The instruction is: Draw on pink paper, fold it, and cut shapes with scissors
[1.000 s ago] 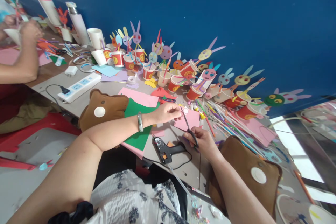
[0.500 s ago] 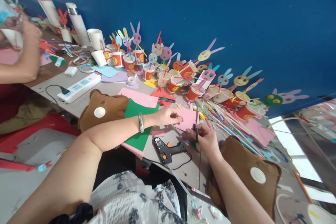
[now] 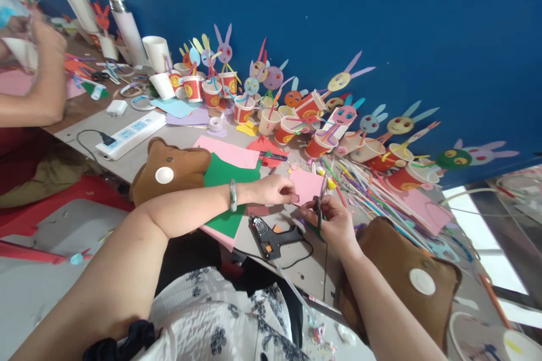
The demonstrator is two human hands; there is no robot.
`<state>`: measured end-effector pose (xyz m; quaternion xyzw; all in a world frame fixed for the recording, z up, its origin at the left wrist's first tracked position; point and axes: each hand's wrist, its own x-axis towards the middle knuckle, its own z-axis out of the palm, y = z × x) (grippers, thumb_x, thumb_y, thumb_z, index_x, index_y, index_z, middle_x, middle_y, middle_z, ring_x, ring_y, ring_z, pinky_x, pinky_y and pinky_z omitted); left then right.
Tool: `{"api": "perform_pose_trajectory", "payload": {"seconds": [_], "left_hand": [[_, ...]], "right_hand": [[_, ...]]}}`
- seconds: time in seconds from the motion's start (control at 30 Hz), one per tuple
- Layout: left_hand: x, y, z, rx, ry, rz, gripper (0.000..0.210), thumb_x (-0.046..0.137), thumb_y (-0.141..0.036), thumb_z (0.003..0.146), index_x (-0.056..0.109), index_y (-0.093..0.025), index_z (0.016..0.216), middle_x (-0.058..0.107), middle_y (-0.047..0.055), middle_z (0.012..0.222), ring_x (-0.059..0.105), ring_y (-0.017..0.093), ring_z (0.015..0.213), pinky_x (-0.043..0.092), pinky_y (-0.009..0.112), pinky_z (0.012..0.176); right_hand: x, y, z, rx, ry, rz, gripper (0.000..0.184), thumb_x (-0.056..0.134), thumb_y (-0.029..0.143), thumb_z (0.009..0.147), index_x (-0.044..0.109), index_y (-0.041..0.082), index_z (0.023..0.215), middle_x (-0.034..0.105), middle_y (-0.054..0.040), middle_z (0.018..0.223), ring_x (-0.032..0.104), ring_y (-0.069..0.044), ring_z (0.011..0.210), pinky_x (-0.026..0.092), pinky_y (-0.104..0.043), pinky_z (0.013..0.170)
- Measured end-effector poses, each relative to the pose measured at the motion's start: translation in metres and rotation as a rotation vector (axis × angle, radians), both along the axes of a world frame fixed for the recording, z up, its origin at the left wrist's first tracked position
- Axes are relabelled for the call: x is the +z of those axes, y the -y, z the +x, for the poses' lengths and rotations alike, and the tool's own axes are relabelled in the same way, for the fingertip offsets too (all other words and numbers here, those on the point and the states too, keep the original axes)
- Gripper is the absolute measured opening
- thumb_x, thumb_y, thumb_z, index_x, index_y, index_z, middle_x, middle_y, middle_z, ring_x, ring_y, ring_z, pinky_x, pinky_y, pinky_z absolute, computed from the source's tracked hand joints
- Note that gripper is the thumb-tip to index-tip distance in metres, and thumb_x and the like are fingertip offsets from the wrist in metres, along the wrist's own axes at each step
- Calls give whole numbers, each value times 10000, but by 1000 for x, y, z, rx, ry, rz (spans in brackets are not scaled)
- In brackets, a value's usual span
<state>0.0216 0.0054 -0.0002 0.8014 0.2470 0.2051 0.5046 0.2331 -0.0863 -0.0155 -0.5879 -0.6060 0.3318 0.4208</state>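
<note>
My left hand [image 3: 278,189], a green bangle [image 3: 233,196] on its wrist, pinches the left edge of a piece of pink paper [image 3: 309,185]. A thin curved line shows on the paper near my fingertips. In my right hand [image 3: 336,221] is a pair of dark-handled scissors [image 3: 318,212], fingers in the loops. Their blades point away from me at the paper's right edge; whether they bite into it I cannot tell. Just below the hands lies a black hot glue gun [image 3: 271,238]. Green paper [image 3: 226,220] is partly under my left forearm.
Paper cups with rabbit figures [image 3: 319,144] line the blue wall. Colored pipe cleaners [image 3: 372,194] lie to the right. Brown cushions [image 3: 167,172] flank my arms. A power strip [image 3: 131,134] sits at left, beyond it another person's arm [image 3: 46,76].
The whole view has shifted slightly. The scissors have tilted a little to the right, and their handles look wider apart. Both hands keep their holds on the paper and scissors.
</note>
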Motion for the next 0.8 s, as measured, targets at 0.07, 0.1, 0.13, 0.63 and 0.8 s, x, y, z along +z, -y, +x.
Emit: {"api": "perform_pose_trajectory", "payload": {"seconds": [0.07, 0.1, 0.13, 0.63, 0.8], "left_hand": [[1, 0, 0, 1, -10, 2, 229, 683, -326, 855, 641, -118, 768, 570, -13, 644, 463, 84, 592, 343, 231, 594], [1, 0, 0, 6, -18, 5, 226, 685, -322, 853, 643, -118, 766, 572, -12, 643, 465, 84, 593, 343, 233, 595], [1, 0, 0, 11, -25, 6, 221, 687, -318, 852, 645, -119, 766, 576, -10, 645, 469, 85, 594, 344, 234, 596], [10, -21, -11, 158, 85, -13, 226, 656, -311, 836, 577, -137, 717, 591, -3, 676, 515, 106, 651, 374, 236, 630], [8, -27, -12, 202, 107, -22, 247, 666, -316, 824, 558, -137, 692, 580, -7, 650, 508, 103, 632, 373, 235, 621]], "right_hand": [[0, 1, 1, 1, 69, 31, 332, 854, 443, 666, 647, 211, 783, 703, -39, 727, 599, -166, 609, 475, -288, 565], [1, 1, 1, -7, 107, 54, 312, 845, 434, 676, 654, 212, 784, 683, -27, 701, 575, -157, 591, 461, -283, 555], [2, 1, 0, -22, 145, 80, 292, 837, 423, 683, 660, 213, 781, 658, -14, 673, 549, -147, 574, 446, -278, 546], [26, -28, -17, -198, -148, -83, 450, 916, 433, 527, 607, 206, 762, 679, -9, 656, 596, -159, 563, 445, -268, 505], [25, -50, -34, -164, -158, -55, 466, 918, 457, 514, 608, 202, 752, 684, -11, 684, 606, -160, 590, 476, -286, 547]]}}
